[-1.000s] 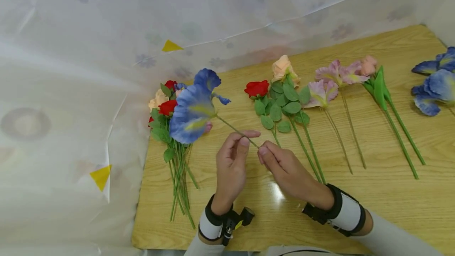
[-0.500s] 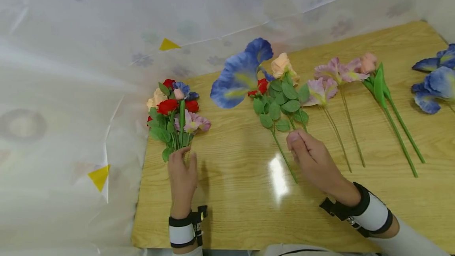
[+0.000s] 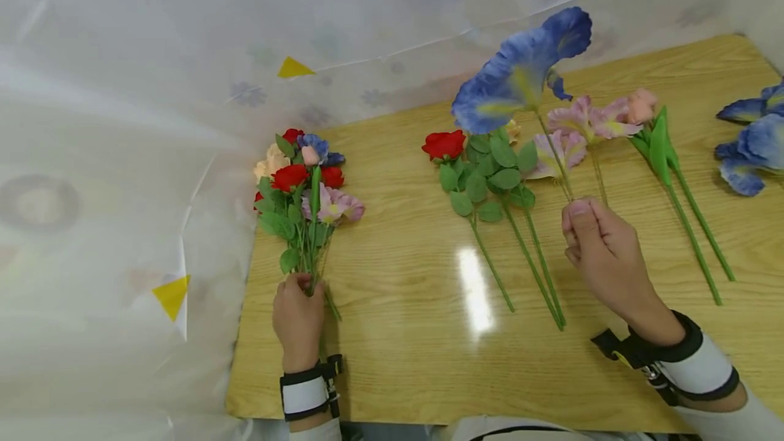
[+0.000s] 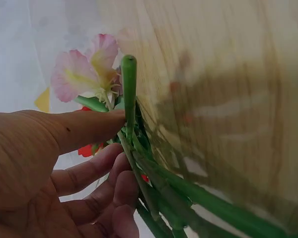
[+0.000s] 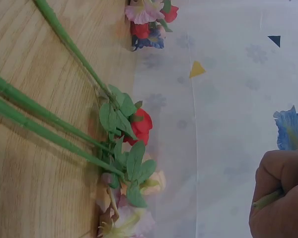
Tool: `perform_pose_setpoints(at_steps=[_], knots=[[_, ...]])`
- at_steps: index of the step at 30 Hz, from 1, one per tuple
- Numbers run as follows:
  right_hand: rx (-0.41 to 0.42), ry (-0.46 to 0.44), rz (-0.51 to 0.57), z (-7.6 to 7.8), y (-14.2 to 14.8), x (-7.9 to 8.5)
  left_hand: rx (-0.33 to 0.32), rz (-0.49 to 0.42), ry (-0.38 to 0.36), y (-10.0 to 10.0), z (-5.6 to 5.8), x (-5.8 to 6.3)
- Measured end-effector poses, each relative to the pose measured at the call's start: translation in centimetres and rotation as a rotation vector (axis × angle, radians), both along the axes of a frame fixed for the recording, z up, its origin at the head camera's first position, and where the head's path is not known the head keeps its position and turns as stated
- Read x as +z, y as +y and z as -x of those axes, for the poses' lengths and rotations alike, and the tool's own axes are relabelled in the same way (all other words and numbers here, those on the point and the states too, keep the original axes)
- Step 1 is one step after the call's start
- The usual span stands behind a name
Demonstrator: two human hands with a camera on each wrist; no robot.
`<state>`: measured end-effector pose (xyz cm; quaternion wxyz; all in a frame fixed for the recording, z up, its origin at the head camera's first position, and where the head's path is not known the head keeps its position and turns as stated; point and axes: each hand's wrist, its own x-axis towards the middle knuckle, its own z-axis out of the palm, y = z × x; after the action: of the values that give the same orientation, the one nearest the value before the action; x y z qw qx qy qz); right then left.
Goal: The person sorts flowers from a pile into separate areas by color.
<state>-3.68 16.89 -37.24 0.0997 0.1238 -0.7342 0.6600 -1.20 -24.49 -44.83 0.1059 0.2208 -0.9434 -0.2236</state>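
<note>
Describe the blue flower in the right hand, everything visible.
The blue flower has broad, ruffled petals with yellow markings and a thin, greenish stem; the petals look like fabric. The right hand grips the stem, partly hiding it. The bloom is raised off the table, above the hand and leaning left in the head view. No other contact is evident.

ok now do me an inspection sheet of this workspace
Surface: wood-grain table, with a bright light reflection near the middle.
Job's things: mixed bunch lying at the left; blue flower held up; red rose, pale purple flowers and pink bloom lying loose; more blue flowers at the right edge.
Clutter: nothing seen.
Left grip: holds the mixed bunch by its stems.
Right grip: holds the blue flower by its stem.
Cables: nothing seen.
Surroundings: pale sheeting with flower prints and yellow triangles.
</note>
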Motion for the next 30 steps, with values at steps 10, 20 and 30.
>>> perform_pose_setpoints(at_steps=[10,20,30], knots=[[-0.022,0.033,0.187,0.4,2.7,0.2,0.033,-0.001,-0.072,-0.2,0.1,-0.3],[-0.155,-0.034,0.046,1.1,6.3,1.7,0.051,-0.098,-0.015,0.0,-0.2,-0.6],[-0.356,-0.111,-0.197,1.6,14.5,-1.7,0.019,-0.148,0.060,0.5,0.2,-0.5]])
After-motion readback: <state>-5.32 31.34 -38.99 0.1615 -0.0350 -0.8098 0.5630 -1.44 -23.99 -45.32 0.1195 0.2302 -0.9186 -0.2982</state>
